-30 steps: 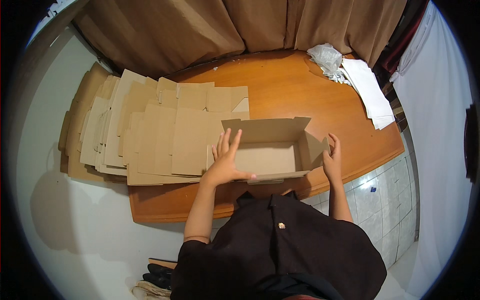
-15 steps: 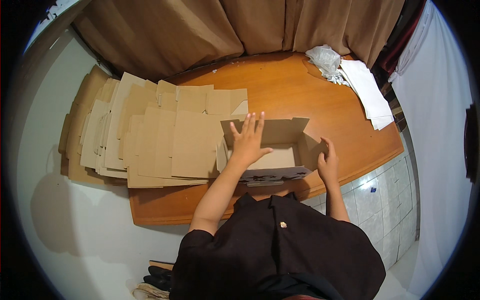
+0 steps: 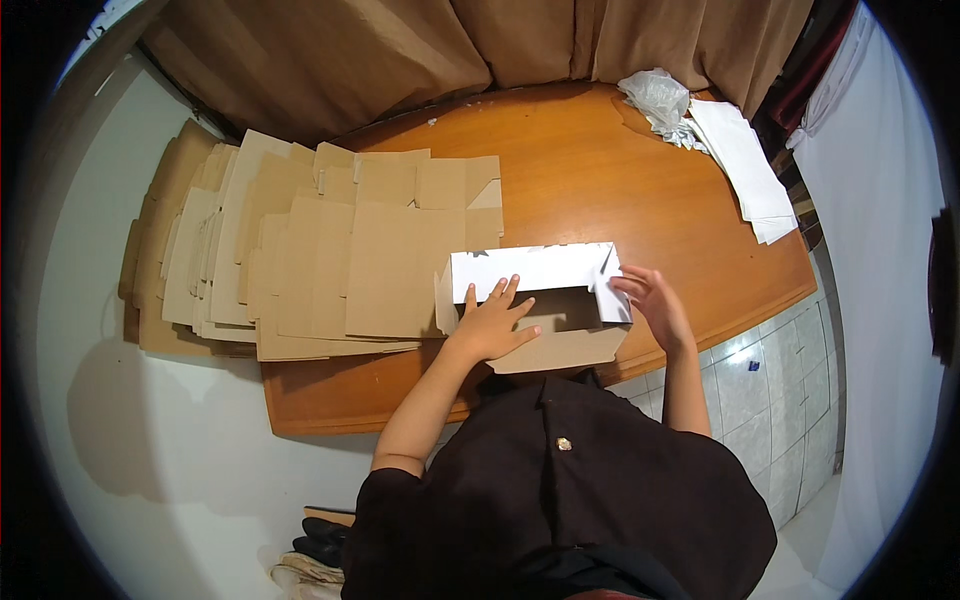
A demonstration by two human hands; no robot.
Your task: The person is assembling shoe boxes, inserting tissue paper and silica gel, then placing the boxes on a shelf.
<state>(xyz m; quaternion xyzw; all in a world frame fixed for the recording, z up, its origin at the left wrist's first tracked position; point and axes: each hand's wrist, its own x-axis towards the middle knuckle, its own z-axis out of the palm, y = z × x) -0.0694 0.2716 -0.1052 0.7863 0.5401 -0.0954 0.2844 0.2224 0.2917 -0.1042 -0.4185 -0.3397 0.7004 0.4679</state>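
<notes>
In front of me on the table stands a cardboard box [image 3: 545,265], white with dark marks outside and brown inside. Its far flap is folded inward over the opening, and the white right-end flap is bent in too. The near flap leans out toward me. My left hand [image 3: 490,327] lies over the box's left end, fingers spread, near the folded far flap. At the right end, my right hand [image 3: 655,305] touches the white end flap with its fingertips, fingers stretched out and apart.
Overlapping flat brown cardboard pieces [image 3: 400,270] cover the table's left side. At the far right lie white sheets [image 3: 745,165] and a crumpled clear plastic bag [image 3: 657,98]. The wooden table [image 3: 560,180] backs onto a brown curtain [image 3: 540,40]. Dark shoes [image 3: 322,540] sit on the floor.
The box's far flap has come down inward, showing its white face, and the right-end flap has bent in. My left hand has moved lower and nearer; my right hand has opened.
</notes>
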